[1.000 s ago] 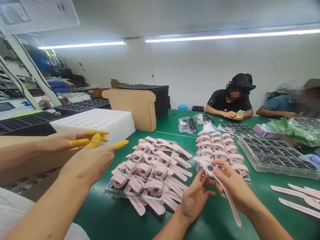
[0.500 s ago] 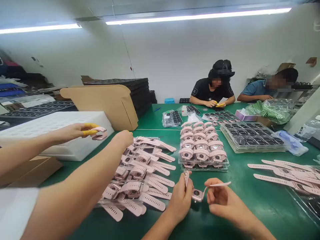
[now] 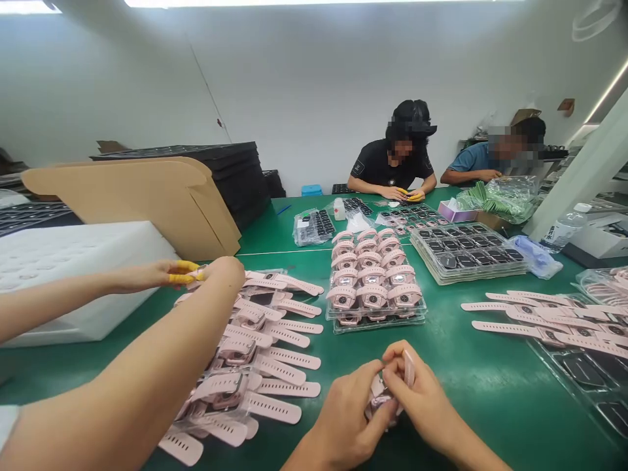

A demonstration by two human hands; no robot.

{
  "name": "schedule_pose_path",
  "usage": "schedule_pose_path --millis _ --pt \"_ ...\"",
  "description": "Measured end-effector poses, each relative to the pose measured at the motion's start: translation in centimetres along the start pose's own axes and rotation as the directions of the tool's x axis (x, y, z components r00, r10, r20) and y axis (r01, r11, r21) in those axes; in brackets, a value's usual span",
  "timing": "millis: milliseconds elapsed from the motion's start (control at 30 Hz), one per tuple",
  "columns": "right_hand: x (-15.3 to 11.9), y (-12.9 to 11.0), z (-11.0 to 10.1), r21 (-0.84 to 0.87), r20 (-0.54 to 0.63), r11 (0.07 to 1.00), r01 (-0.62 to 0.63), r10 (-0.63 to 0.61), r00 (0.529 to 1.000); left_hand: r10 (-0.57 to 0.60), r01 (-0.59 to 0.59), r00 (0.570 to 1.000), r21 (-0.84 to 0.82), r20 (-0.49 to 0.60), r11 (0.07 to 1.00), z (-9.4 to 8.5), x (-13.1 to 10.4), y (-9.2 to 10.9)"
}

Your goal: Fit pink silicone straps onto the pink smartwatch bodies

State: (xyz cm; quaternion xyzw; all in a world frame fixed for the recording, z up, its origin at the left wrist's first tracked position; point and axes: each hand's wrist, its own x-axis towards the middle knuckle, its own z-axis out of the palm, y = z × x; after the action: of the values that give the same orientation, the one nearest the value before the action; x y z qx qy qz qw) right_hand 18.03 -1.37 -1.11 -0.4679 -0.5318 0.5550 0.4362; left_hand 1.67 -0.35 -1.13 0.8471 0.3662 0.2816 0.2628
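Near the table's front edge, my left hand (image 3: pixel 350 412) grips a pink-banded watch (image 3: pixel 380 392) from its left side. My right hand (image 3: pixel 417 396) is closed on the same watch's band, with a strip of pink band standing up between thumb and fingers. The two hands nearly touch, and much of the watch is hidden by them. Beyond them stands a clear tray of watches with looped pink bands (image 3: pixel 371 294). To their left, watches with straight pink bands (image 3: pixel 275 373) lie piled on trays. More long-banded watches (image 3: pixel 554 320) rest on a tray at the right.
A co-worker's arms (image 3: pixel 132 360) reach over the left pile, with yellow finger covers showing. White foam (image 3: pixel 98 275), a cardboard box (image 3: pixel 147 196) and black trays (image 3: pixel 230 176) stand at the left. Stacked dark-faced trays (image 3: pixel 466 252) and a bottle (image 3: pixel 566 226) are at the right. Two people sit opposite.
My hands have come together around the watch, and its band is now folded inward. The view has turned right and slightly down. The co-worker's hands on the left are now closer together.
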Motion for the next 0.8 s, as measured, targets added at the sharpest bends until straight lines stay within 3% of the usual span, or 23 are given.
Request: schedule_pose_path --millis 167,300,567,700,800 --pt "0.3 0.1 0.4 0.037 -0.041 0.999 -0.006 0.008 0.999 0.016 -0.015 0.999 0.016 -0.047 1.0 0.0 -0.3 -1.0" --pt "0.2 -0.6 0.6 0.194 -0.102 0.981 -0.022 0.042 0.994 0.067 -0.059 0.989 0.066 -0.131 0.996 0.2 -0.1 -0.8" --pt "0.1 -0.8 0.5 0.262 -0.297 0.963 0.062 0.02 0.955 -0.062 0.05 0.993 -0.122 -0.098 0.991 -0.4 -0.1 -0.3" --pt "0.0 -0.6 0.4 0.172 -0.233 0.984 0.047 -0.006 0.973 -0.151 0.102 0.974 -0.268 -0.17 0.958 0.2 -0.2 -0.4" --pt "-0.4 -0.7 0.3 0.086 -0.116 0.996 -0.021 0.031 0.993 -0.317 0.211 0.938 -0.495 -0.139 0.843 0.8 0.1 -0.1"
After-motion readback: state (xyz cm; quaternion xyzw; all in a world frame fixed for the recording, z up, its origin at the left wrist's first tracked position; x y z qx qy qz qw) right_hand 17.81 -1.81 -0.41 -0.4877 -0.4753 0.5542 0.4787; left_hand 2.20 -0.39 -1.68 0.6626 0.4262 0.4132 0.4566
